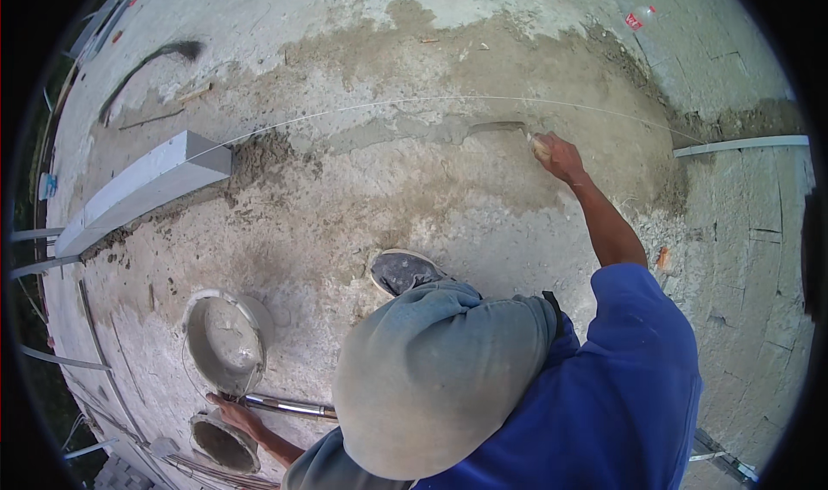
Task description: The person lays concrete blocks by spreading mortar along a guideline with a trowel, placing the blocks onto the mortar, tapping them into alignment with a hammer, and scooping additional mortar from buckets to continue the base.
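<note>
My right hand [559, 156] is closed around the handle of a trowel [498, 128]. Its narrow blade points left and lies on a strip of wet grey mortar [405, 133] spread along the ground. Down at the lower left, my left hand [233, 411] is at the near side of a grey, mortar-caked bucket [226, 339]. The bucket's thin wire handle runs down to my fingers, which appear closed on it. A little grey mortar or residue shows inside the bucket. Right beside my left hand stands a second, smaller dark bucket [224, 442].
A taut white string [414, 100] crosses above the mortar strip, from a pale block beam [147, 188] at left toward a pale bar [742, 145] at right. A metal tube [289, 405] lies beside my left hand. A plastic bottle [640, 17] lies far right.
</note>
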`<act>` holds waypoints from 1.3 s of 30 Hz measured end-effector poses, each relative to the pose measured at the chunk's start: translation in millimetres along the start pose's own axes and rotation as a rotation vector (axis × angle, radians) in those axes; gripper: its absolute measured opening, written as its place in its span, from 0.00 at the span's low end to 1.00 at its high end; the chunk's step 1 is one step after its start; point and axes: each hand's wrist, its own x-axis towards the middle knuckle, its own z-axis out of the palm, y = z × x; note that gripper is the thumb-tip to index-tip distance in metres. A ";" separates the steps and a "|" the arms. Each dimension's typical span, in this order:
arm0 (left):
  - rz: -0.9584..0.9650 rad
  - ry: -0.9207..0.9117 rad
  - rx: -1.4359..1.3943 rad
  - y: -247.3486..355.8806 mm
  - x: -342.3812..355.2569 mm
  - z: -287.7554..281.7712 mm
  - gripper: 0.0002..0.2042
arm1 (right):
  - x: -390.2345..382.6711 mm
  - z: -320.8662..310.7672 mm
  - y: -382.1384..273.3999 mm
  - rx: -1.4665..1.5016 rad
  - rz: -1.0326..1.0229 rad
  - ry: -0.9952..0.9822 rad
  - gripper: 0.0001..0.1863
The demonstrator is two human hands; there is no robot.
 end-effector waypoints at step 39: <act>0.175 -0.151 0.106 -1.5 -3.4 -24.6 0.40 | 6.5 -14.2 87.3 -0.073 0.597 -0.485 0.19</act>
